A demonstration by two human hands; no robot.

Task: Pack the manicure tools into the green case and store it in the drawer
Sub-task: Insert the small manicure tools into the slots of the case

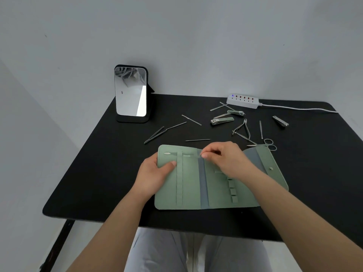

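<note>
The green case (208,183) lies open and flat on the black table (98,173), at its near edge, its long axis running left to right. The left hand (155,173) clamps the case's left edge, thumb pressed on the inner panel. The right hand (225,160) hovers over the case's upper middle, thumb and forefinger pinched together at the top of the grey spine strip; whether they hold a slim tool or only the fabric I cannot tell. One small tool already sits in the case's far-left corner.

The loose tools lie beyond the case's far edge. Nearest is a thin probe (197,140), just beyond the case and lying nearly parallel to that far edge. The small scissors (265,143) touch the case's far right corner, handles pointing right. The right hand is nearer to both, so I judge it makes the next reach.
</note>
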